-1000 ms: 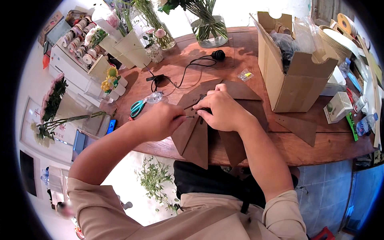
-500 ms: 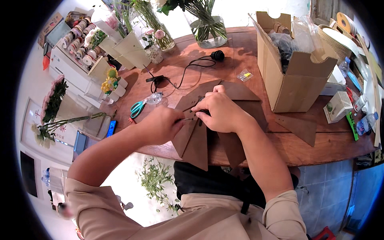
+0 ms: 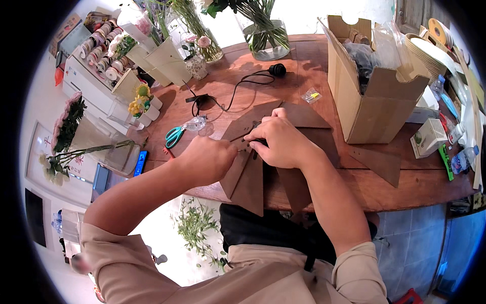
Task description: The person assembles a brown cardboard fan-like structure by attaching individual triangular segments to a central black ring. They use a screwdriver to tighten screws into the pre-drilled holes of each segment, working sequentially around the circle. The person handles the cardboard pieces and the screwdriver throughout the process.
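Note:
Several dark brown triangular panels [image 3: 247, 190] fan out around a hub on the wooden table in front of me. My left hand [image 3: 208, 157] is closed at the left of the hub, on a thin metal rod whose tip barely shows past the fingers. Bent over the hub, my right hand [image 3: 283, 141] pinches a small dark part; the fingers hide most of it. Small holes show in the panels near the fingertips. A loose brown triangular panel [image 3: 379, 163] lies flat to the right, apart from the fan.
An open cardboard box [image 3: 377, 109] stands at the right, near a small carton [image 3: 428, 138]. Teal-handled scissors [image 3: 174, 137] lie left of the panels. A black cable [image 3: 235, 93] and a small plastic bag [image 3: 311, 95] lie beyond. Glass vases [image 3: 266, 40] stand at the back.
My left hand has shifted slightly right toward the hub, and less of the metal rod shows. My right hand keeps its grip at the hub. The panels look unchanged.

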`<state>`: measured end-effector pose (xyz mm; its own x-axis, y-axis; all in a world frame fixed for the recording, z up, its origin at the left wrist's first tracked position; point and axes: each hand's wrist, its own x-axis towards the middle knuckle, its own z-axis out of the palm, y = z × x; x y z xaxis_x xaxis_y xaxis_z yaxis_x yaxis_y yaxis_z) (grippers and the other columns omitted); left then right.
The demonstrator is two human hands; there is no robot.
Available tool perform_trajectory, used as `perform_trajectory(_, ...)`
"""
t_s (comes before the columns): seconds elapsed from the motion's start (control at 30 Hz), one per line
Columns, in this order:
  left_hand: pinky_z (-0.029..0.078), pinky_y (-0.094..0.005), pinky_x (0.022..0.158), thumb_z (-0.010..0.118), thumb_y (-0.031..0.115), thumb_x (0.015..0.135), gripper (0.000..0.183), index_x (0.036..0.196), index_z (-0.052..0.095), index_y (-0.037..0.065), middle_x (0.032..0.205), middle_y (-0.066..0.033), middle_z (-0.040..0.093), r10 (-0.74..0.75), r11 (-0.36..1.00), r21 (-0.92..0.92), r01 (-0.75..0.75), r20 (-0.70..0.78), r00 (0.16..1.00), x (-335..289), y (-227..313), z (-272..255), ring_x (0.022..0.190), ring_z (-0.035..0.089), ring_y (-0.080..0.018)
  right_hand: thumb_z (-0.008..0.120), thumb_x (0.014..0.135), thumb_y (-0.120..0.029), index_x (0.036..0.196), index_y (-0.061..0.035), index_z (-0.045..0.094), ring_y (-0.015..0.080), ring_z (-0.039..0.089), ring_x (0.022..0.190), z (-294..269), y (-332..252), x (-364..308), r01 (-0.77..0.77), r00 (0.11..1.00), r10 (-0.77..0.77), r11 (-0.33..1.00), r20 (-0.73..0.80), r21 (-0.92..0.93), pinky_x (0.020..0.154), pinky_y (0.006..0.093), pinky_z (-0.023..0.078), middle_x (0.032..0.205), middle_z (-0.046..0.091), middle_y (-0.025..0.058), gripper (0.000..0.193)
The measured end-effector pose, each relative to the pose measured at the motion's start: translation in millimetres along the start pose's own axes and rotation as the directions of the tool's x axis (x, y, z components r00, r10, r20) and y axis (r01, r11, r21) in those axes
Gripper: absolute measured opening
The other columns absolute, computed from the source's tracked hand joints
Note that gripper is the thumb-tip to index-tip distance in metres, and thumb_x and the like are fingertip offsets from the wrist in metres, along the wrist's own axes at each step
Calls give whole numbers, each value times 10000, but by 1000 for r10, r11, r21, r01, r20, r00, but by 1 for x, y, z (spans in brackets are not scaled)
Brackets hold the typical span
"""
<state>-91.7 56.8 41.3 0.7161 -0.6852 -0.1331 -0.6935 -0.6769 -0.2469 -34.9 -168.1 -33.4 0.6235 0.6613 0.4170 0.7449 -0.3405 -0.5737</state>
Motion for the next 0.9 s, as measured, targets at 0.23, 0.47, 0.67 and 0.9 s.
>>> perform_trajectory(0.23,531,-388,628,632,148,940,203,903,779,14,737,-172,696,-314,671,-539,509,415,854,22,-3,-12,633,668,-253,652,915,-178,1025,-92,826,312,653,967,3,-3,0,27,999,-28,1000,-30,-15,1070,441,343,926,751,173,224)
perform_trajectory(0.47,538,-490,573,644,116,846,76,799,666,61,722,-134,676,-112,989,-83,121,108,988,10,4,7,663,697,-372,656,903,-175,1017,-65,820,314,667,995,0,-5,0,-25,1000,25,1000,-6,-18,1078,424,348,905,751,182,229)
perform_trajectory(0.67,537,-428,515,678,159,780,161,865,640,27,734,-81,635,100,970,221,-105,36,994,5,6,6,597,689,-302,663,902,-178,1008,-71,819,317,662,958,4,0,-1,4,999,-4,1000,-46,14,1081,426,349,911,749,175,217)
perform_trajectory(0.9,561,-389,607,659,141,814,155,908,662,17,693,-55,571,249,937,299,-178,-220,943,-1,-1,8,679,703,-275,733,894,-158,1039,-83,811,258,621,900,1,1,-1,23,998,-26,998,-56,-62,1005,400,361,859,741,97,181)
